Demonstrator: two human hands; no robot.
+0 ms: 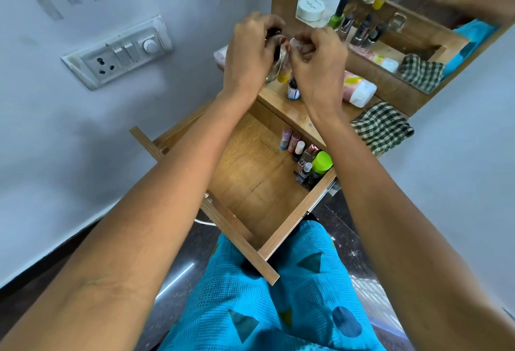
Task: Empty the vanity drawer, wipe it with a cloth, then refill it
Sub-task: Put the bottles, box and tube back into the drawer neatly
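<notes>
The wooden vanity drawer (pixel 250 172) is pulled open below my arms. Most of its floor is bare; several small bottles and a green-capped jar (pixel 322 161) crowd its back right corner. Above the vanity shelf (pixel 292 113), my left hand (pixel 248 52) grips small nail polish bottles (pixel 278 70), a clear one and a yellow one with dark caps. My right hand (pixel 317 63) is curled close beside them and pinches a small clear item (pixel 295 42). A small dark bottle (pixel 293 90) stands on the shelf under my hands. A checked cloth (pixel 381 126) lies at the shelf's right end.
A pink and white tube (pixel 358 88) lies on the shelf against the mirror (pixel 390 2), which reflects bottles, a white jar and my hands. A switch panel (pixel 119 52) is on the left wall. My blue patterned clothing (pixel 278 295) is just below the drawer front.
</notes>
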